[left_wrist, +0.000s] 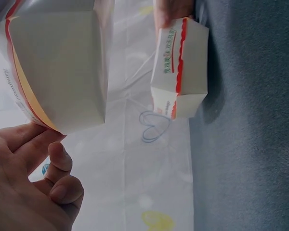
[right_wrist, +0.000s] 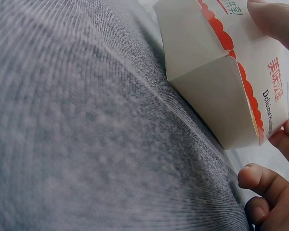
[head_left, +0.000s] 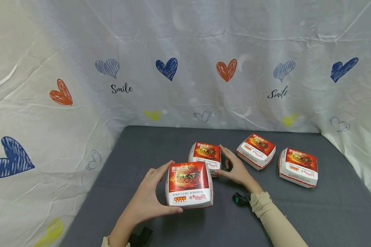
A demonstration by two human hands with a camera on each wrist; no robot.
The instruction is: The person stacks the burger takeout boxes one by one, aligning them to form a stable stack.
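Observation:
My left hand (head_left: 143,202) grips a hamburger box (head_left: 188,183) by its left side, thumb at the near edge and fingers at the far edge. In the left wrist view this box (left_wrist: 58,72) is off the table, its pale underside showing. Just behind it, a second hamburger box (head_left: 208,153) is partly hidden in the head view. My right hand (head_left: 237,171) holds that one from the right, between thumb and fingers. In the right wrist view the second box (right_wrist: 207,96) is tilted close to the cloth, its red scalloped trim visible. Whether it touches the cloth I cannot tell.
Two more hamburger boxes, one at the back (head_left: 256,151) and one farther right (head_left: 298,167), sit on the dark grey tablecloth (head_left: 136,147). A pale curtain (head_left: 191,31) printed with hearts hangs behind and along the sides.

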